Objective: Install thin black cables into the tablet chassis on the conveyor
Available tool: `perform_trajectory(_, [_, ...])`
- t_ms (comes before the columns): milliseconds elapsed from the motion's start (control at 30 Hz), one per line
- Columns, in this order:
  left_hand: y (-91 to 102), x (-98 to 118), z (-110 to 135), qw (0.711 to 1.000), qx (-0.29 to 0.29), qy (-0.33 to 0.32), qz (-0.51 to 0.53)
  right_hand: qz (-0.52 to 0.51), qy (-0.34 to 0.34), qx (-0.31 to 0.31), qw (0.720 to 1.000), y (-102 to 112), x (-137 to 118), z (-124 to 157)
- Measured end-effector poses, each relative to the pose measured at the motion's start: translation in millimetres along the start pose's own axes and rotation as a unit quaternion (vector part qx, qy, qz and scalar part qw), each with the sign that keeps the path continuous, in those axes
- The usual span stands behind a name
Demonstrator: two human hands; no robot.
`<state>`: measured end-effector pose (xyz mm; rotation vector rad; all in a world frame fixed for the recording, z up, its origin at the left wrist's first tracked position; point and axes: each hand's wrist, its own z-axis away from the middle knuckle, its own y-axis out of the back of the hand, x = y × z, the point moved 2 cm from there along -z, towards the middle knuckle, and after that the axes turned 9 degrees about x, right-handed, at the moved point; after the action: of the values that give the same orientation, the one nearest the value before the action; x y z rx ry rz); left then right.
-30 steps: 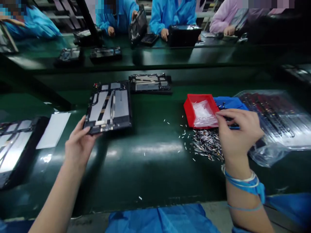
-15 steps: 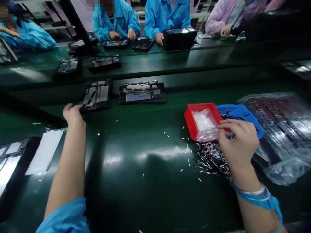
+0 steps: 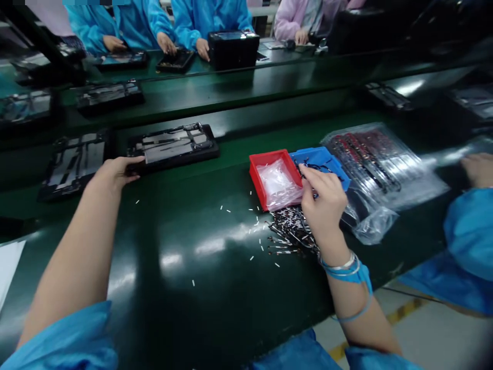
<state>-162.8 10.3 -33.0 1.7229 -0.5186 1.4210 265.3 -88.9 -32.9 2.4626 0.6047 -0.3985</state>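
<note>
My left hand (image 3: 111,174) pinches the near left corner of an opened tablet-like device in a black tray (image 3: 173,146), thumb below and fingers on top. Left of it, behind my wrist, lies a similar opened device (image 3: 77,159). My right hand (image 3: 325,200) is closed at the fingertips over the near left side of a blue bin (image 3: 323,154) with black cables inside. What its fingers hold is too small to make out. Touching the blue bin is a red bin (image 3: 258,177) with a clear plastic bag (image 3: 277,182). Below my right hand spreads a pile of small black-and-white cable parts (image 3: 290,228).
Clear plastic packs of dark and red parts (image 3: 370,159) lie right of the bins. Small white strips are scattered over the green bench (image 3: 215,308). A raised shelf (image 3: 269,92) runs behind, with co-workers across it. At right is another person's blue sleeve (image 3: 470,226).
The view has turned to the right. My left hand has moved from the left device to the corner of the right one. My right hand stays by the bins, its fingertips now over the blue one.
</note>
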Motion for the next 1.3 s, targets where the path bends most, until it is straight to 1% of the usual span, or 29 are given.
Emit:
perform_trajectory(67, [-0.6,12.2,19.0,0.994,-0.023,0.095,0.043,-0.028,-0.038,0.006,0.999,3.1,1.8,-0.1])
perform_trajectory(100, [-2.5,17.9,31.1,0.989,-0.028,0.128,0.067,-0.04,-0.058,0.005,0.997,4.5,3.0,0.0])
perform_trajectory(133, [-5.6,23.3,44.1,0.984,-0.031,0.148,0.097,-0.051,-0.08,0.0,0.995,5.8,4.4,0.1])
perform_trajectory(233, [-16.9,34.6,86.3,0.968,-0.03,0.182,0.173,-0.095,-0.142,-0.03,0.985,8.9,7.8,0.3])
perform_trajectory(300, [-19.5,38.2,117.3,0.958,-0.031,0.205,0.199,-0.133,-0.18,-0.044,0.974,10.6,9.1,0.0])
perform_trajectory(333, [-17.5,38.9,134.4,0.953,-0.03,0.216,0.209,-0.149,-0.197,-0.046,0.968,11.3,9.3,-0.3])
perform_trajectory(400, [-6.0,37.7,172.9,0.947,-0.02,0.227,0.225,-0.169,-0.221,-0.041,0.96,12.0,9.3,-0.7])
perform_trajectory(467, [12.7,31.2,217.2,0.944,-0.011,0.23,0.238,-0.175,-0.228,-0.037,0.957,10.5,9.6,-1.0])
perform_trajectory(500, [23.1,25.4,241.1,0.941,-0.012,0.237,0.24,-0.176,-0.221,-0.037,0.959,8.9,9.9,-1.4])
perform_trajectory(567, [41.2,10.0,290.0,0.93,-0.052,0.269,0.246,-0.173,-0.188,-0.046,0.966,5.0,10.9,-2.9])
perform_trajectory(633, [55.0,-7.5,335.7,0.92,-0.076,0.297,0.245,-0.165,-0.153,-0.055,0.973,4.1,10.5,-4.8])
perform_trajectory(667, [59.3,-15.9,356.2,0.912,-0.092,0.315,0.245,-0.157,-0.143,-0.055,0.976,6.3,8.7,-5.3])
perform_trajectory(733, [64.1,-29.8,390.3,0.89,-0.134,0.361,0.245,-0.137,-0.14,-0.047,0.98,17.6,-0.3,-2.8])
perform_trajectory(767, [65.6,-34.6,403.3,0.874,-0.169,0.387,0.242,-0.129,-0.141,-0.049,0.98,26.0,-8.0,1.3])
perform_trajectory(800, [67.7,-38.0,413.3,0.856,-0.214,0.41,0.232,-0.128,-0.137,-0.064,0.98,35.4,-17.6,7.9])
perform_trajectory(833, [71.0,-40.0,420.1,0.839,-0.267,0.422,0.216,-0.136,-0.129,-0.099,0.977,44.7,-28.6,17.6])
perform_trajectory(867, [76.1,-41.0,423.7,0.826,-0.321,0.42,0.196,-0.15,-0.112,-0.152,0.97,53.3,-40.2,30.1])
perform_trajectory(900, [82.7,-41.6,424.1,0.821,-0.367,0.401,0.173,-0.161,-0.086,-0.208,0.961,60.9,-51.7,45.1])
perform_trajectory(933, [90.4,-42.2,421.3,0.83,-0.392,0.367,0.15,-0.155,-0.061,-0.256,0.952,67.2,-62.1,61.7])
perform_trajectory(967, [98.1,-43.1,415.7,0.855,-0.387,0.319,0.13,-0.138,-0.039,-0.278,0.95,72.3,-70.8,78.5])
perform_trajectory(1000, [104.8,-44.4,407.6,0.895,-0.342,0.262,0.116,-0.116,-0.027,-0.274,0.954,76.1,-77.8,94.3])
perform_trajectory(1033, [109.7,-46.0,398.4,0.937,-0.263,0.2,0.11,-0.101,-0.024,-0.256,0.961,78.5,-83.5,108.6])
perform_trajectory(1067, [111.9,-47.8,389.7,0.97,-0.169,0.137,0.11,-0.094,-0.028,-0.242,0.965,79.3,-88.0,121.3])
perform_trajectory(1100, [110.1,-49.8,382.7,0.987,-0.084,0.079,0.115,-0.089,-0.036,-0.236,0.967,78.8,-91.6,132.1])
perform_trajectory(1133, [103.9,-52.1,377.5,0.991,-0.028,0.036,0.122,-0.089,-0.044,-0.235,0.967,77.5,-94.5,140.7])
perform_trajectory(1167, [93.9,-54.4,373.8,0.992,-0.008,0.01,0.124,-0.092,-0.053,-0.241,0.965,75.7,-96.7,147.3])
perform_trajectory(1200, [81.7,-56.4,371.1,0.993,-0.018,-0.001,0.12,-0.096,-0.061,-0.248,0.962,73.7,-98.3,151.7])
perform_trajectory(1233, [69.2,-57.7,369.1,0.993,-0.041,0.0,0.112,-0.101,-0.069,-0.254,0.959,71.7,-99.4,154.3])
perform_trajectory(1300, [50.8,-58.0,365.9,0.993,-0.065,0.013,0.099,-0.12,-0.096,-0.257,0.954,68.3,-100.2,154.8])
